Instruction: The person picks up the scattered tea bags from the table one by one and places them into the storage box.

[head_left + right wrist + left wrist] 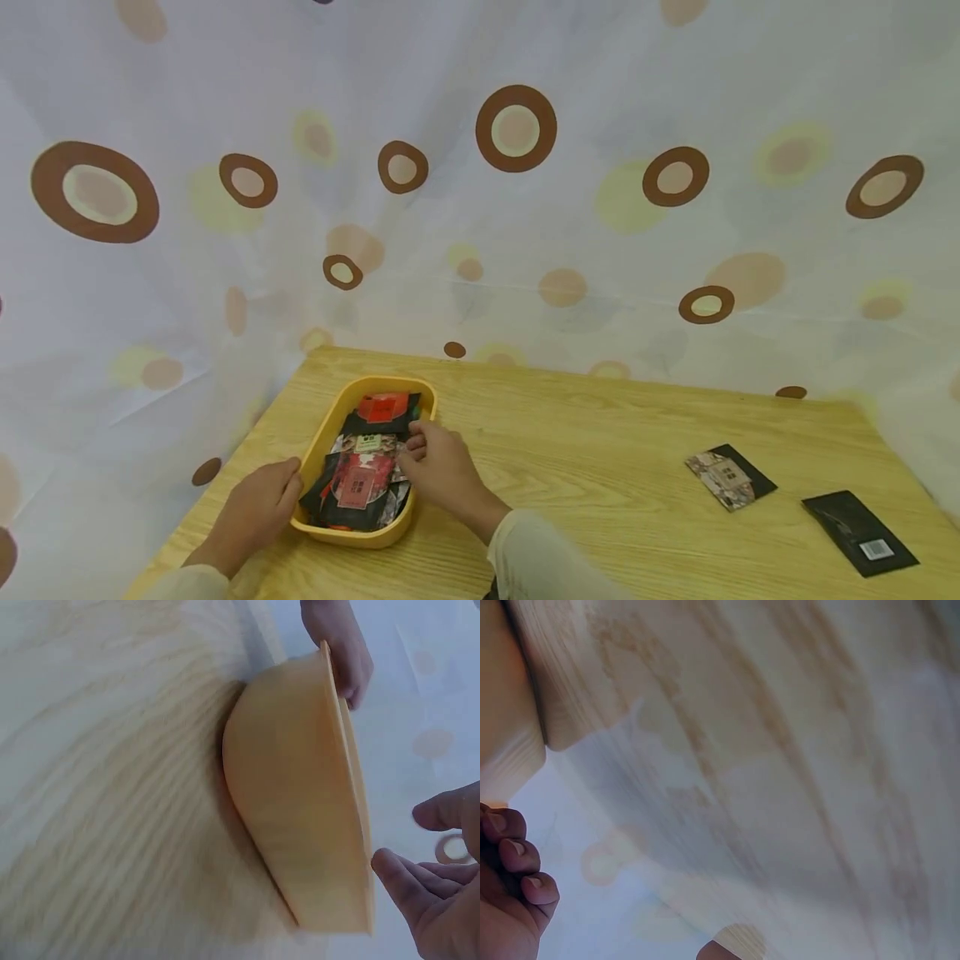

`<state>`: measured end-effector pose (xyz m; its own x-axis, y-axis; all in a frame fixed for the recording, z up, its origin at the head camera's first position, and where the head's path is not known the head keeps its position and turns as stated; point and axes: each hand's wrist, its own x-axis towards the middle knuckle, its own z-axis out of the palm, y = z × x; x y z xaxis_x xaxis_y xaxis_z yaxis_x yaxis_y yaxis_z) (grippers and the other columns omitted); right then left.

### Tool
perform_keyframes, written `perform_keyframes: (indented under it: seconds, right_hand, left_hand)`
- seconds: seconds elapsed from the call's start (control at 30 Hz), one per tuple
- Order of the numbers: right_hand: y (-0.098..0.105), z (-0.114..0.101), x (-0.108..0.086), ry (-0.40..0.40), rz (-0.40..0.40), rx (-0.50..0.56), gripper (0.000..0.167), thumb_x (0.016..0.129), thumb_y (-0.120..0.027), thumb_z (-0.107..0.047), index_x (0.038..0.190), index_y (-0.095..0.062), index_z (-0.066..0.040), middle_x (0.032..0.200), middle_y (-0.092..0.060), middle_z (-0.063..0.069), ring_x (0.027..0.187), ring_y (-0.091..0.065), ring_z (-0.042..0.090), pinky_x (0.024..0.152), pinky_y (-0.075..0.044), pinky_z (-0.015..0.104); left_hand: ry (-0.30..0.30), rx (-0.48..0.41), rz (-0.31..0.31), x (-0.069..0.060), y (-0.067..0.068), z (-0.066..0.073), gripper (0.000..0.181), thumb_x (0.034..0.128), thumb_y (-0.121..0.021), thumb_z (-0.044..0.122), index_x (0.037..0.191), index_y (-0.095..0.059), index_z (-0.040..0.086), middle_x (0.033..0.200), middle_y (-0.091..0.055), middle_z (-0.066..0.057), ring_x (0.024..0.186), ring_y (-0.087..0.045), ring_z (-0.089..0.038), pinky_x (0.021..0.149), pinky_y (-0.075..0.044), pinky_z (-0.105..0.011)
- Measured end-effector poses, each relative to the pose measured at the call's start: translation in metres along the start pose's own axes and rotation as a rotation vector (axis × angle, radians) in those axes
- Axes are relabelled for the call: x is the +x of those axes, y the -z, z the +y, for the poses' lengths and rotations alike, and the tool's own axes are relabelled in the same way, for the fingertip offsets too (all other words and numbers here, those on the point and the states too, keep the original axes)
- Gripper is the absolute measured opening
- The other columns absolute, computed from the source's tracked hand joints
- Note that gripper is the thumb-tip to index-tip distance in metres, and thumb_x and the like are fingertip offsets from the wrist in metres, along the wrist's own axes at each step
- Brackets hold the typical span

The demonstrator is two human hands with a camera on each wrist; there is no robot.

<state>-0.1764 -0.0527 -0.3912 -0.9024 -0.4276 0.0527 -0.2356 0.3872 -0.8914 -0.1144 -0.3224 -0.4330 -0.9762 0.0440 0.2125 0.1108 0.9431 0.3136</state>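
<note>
A yellow plastic basket [324, 450] sits on the left part of the table, full of flat printed packets. A black packet with a red and pink front [360, 486] lies on top near its front end, and a red and black packet [383, 409] towards the back. My left hand [258, 507] grips the basket's left rim, its fingers curled in the left wrist view. Over the right rim, beside the packets, is my right hand [444, 467]. In the right wrist view its thumb and fingers [409, 881] are apart, with nothing between them.
On the right of the wooden table [570, 467] lie a black packet with a patterned, pale front [729, 477] and a black packet with a barcode label [858, 533]. A white cloth with brown and yellow circles [585, 208] hangs behind the table and along its left.
</note>
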Motion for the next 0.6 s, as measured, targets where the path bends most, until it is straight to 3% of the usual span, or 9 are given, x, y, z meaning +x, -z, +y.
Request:
perform_keyframes:
  seconds: [0.17,0.4,0.47,0.6]
  right_hand:
    - [0.060,0.017,-0.014,0.019,0.093,-0.119,0.043,0.093,-0.066,-0.018,0.131,-0.059,0.001,0.118,-0.069,0.016,0.105,-0.069,0.028,0.086,-0.058,0.039]
    - [0.199,0.080,-0.054,-0.062,0.173,-0.454,0.039,0.096,-0.062,-0.019,0.128,-0.060,0.004,0.109,-0.071,0.017,0.097,-0.069,0.030,0.079,-0.057,0.044]
    - [0.242,0.105,-0.073,-0.124,0.165,-0.548,0.042,0.097,-0.061,-0.021,0.128,-0.058,0.007,0.111,-0.069,0.022,0.098,-0.069,0.035,0.078,-0.056,0.048]
    - [0.317,0.155,-0.118,-0.322,0.082,-0.670,0.051,0.096,-0.059,-0.025,0.127,-0.053,0.015,0.113,-0.065,0.032,0.097,-0.066,0.044,0.075,-0.053,0.051]
  left_hand:
    - [0.006,0.019,0.011,-0.001,0.000,0.000,0.030,0.0992,-0.045,0.011,0.070,-0.041,0.018,0.060,-0.034,0.007,0.056,-0.031,-0.006,0.057,-0.030,-0.024]
    - [0.024,0.015,-0.018,-0.002,0.003,0.002,0.031,0.1008,-0.044,0.012,0.070,-0.041,0.017,0.060,-0.034,0.005,0.055,-0.031,-0.007,0.057,-0.030,-0.024]
    - [0.022,0.017,-0.022,-0.002,0.003,0.003,0.031,0.1008,-0.044,0.012,0.071,-0.041,0.016,0.061,-0.034,0.005,0.057,-0.032,-0.008,0.058,-0.031,-0.025]
    - [0.028,0.014,-0.036,-0.002,0.001,0.003,0.030,0.1012,-0.044,0.013,0.071,-0.041,0.017,0.061,-0.035,0.005,0.058,-0.033,-0.008,0.059,-0.032,-0.026]
